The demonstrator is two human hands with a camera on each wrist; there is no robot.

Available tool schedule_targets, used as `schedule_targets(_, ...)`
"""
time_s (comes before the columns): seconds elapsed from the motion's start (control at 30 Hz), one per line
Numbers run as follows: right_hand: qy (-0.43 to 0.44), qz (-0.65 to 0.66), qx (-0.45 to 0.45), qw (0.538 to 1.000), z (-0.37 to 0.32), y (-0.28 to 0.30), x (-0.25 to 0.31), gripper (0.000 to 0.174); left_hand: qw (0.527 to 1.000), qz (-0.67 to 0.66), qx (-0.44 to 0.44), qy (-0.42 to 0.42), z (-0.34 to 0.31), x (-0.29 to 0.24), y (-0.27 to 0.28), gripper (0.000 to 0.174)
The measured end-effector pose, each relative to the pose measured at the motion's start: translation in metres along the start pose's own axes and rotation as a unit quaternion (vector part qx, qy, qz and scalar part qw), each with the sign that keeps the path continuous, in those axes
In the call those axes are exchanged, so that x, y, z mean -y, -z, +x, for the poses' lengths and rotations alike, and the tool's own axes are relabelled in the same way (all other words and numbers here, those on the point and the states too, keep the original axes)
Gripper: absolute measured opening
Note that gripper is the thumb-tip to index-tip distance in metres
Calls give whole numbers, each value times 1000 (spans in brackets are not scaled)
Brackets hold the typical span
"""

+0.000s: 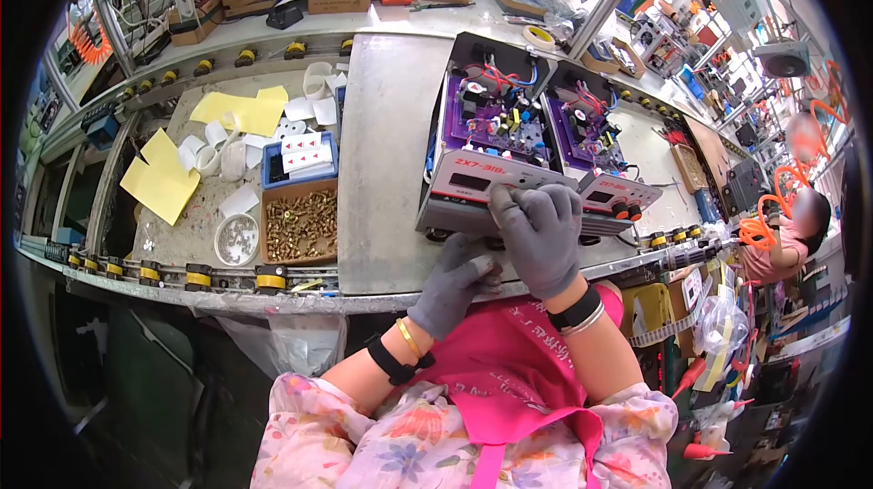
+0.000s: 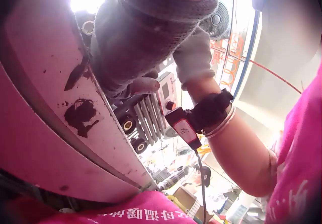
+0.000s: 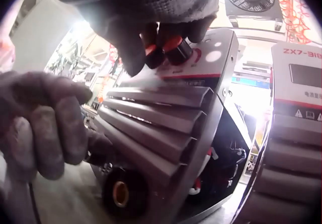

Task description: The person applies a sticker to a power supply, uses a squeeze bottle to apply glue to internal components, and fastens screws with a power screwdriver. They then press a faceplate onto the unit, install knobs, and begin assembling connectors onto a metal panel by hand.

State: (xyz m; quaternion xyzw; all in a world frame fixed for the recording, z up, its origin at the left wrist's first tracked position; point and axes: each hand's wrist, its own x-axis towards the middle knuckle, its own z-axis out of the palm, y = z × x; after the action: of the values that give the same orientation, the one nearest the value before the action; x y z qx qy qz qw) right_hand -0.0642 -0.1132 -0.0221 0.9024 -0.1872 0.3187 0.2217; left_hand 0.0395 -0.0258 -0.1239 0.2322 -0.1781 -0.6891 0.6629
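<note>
In the head view, an open welding machine (image 1: 468, 166) marked ZX7 stands on the bench, its purple circuit board (image 1: 468, 111) exposed. My gloved right hand (image 1: 541, 239) is at its front panel. The right wrist view shows those fingers curled down at two red-topped black knobs (image 3: 177, 51), pinching one. Lower down, my gloved left hand (image 1: 455, 284) is by the machine's bottom front edge. Its fingers are loosely bent beside the grey louvres (image 3: 151, 113) and a round socket (image 3: 121, 194), with nothing visible in them.
A second open machine (image 1: 623, 191) stands close on the right. To the left are a cardboard box of brass fittings (image 1: 300, 227), a blue bin (image 1: 273, 166), a round dish of small parts (image 1: 237, 240) and yellow sheets (image 1: 162, 178). Yellow rollers (image 1: 271, 279) line the bench edge.
</note>
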Motion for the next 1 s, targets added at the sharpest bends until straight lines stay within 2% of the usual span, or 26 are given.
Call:
schedule_targets(0.03, -6, -6, 8, 1000, 0, 2, 1, 35, 1000, -1, -2, -2, 1, 0, 0, 46)
schedule_targets(0.13, -114, 44, -49, 991, 5, 21, 4, 44, 1000, 8, -1, -5, 0, -1, 3, 47)
schedule_targets(0.17, -149, 34, -80, 985, 3, 19, -3, 58, 1000, 12, 0, 2, -1, 0, 5, 48)
schedule_targets(0.2, -180, 48, -75, 980, 4, 26, -9, 61, 1000, 15, 2, 12, -1, 1, 5, 49)
schedule_targets(0.3, -180, 130, -12, 975, 3, 24, -25, 67, 1000, 18, -8, 11, -3, -1, -4, 50)
schedule_targets(0.43, -220, 143, -24, 965, 4, 18, -16, 70, 999, 49, -8, 8, -3, -1, -4, 50)
schedule_targets(0.63, -208, 103, -50, 971, -4, 6, -19, 67, 996, 88, -14, -6, -4, 6, -1, 50)
schedule_targets(0.73, -211, 134, -27, 968, -4, 11, -25, 66, 996, 78, -30, -12, -4, 5, -7, 41)
schedule_targets(0.83, -224, 140, -21, 964, -2, 18, -24, 63, 999, 42, -20, -7, -2, 10, -1, 40)
schedule_targets(1.0, -237, 174, -39, 955, -7, 13, -21, 63, 997, 72, -15, 3, -2, 8, -4, 43)
